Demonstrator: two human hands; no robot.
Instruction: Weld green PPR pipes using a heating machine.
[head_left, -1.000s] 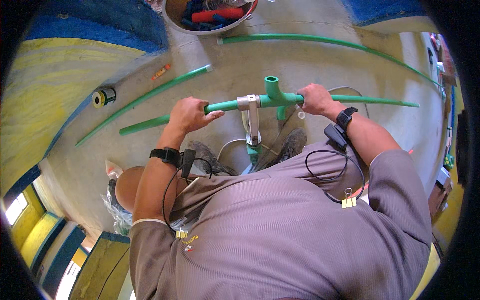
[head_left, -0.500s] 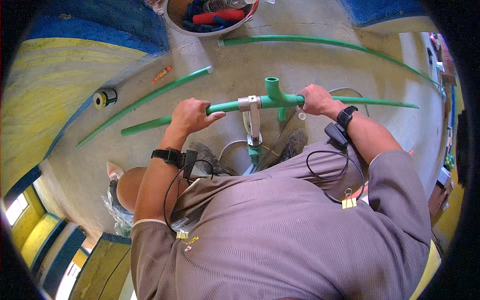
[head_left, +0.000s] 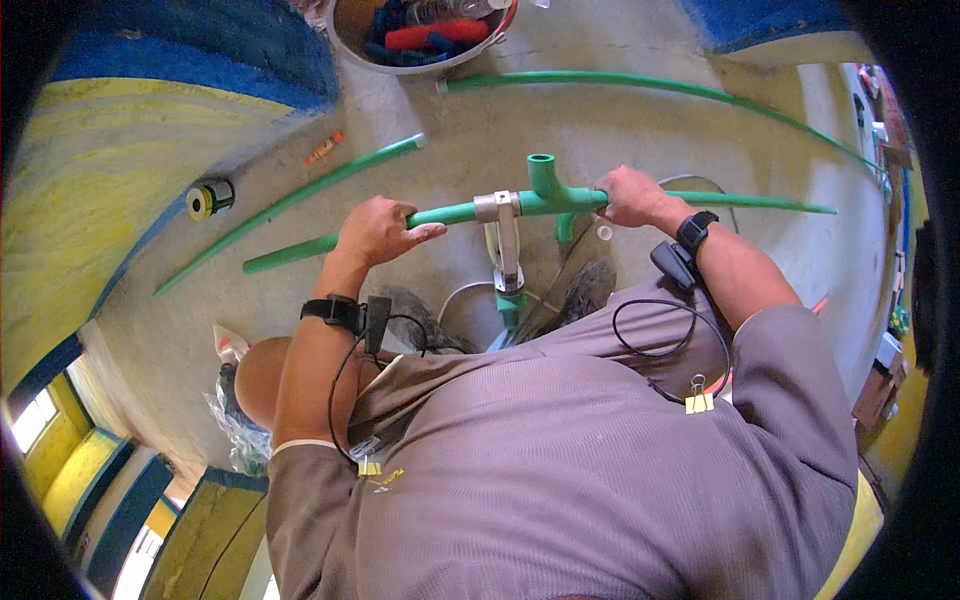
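Observation:
My left hand (head_left: 380,233) is wrapped around a green plastic pipe (head_left: 290,254), which runs out to the left of it. The pipe's inner end meets the metal head of a pipe-welding iron (head_left: 508,240), standing upright between my feet. On the head's other side is a green tee fitting (head_left: 553,196), its open branch pointing up. My right hand (head_left: 632,197) is closed at the tee's right end, where another green pipe (head_left: 750,201) stretches off to the right. Its palm side is hidden. A short green pipe end (head_left: 565,228) shows below the tee.
Two more green pipes lie on the floor, one at the left (head_left: 300,205) and one at the far right (head_left: 640,84). A bucket (head_left: 345,50) of tools stands ahead. A roll (head_left: 210,199) and an orange tube (head_left: 323,148) lie near the left wall. A cable (head_left: 715,186) curves behind the right pipe.
Very little differs. Both hands keep their hold, and the left hand, the tee and the iron's head have shifted a few pixels to the left.

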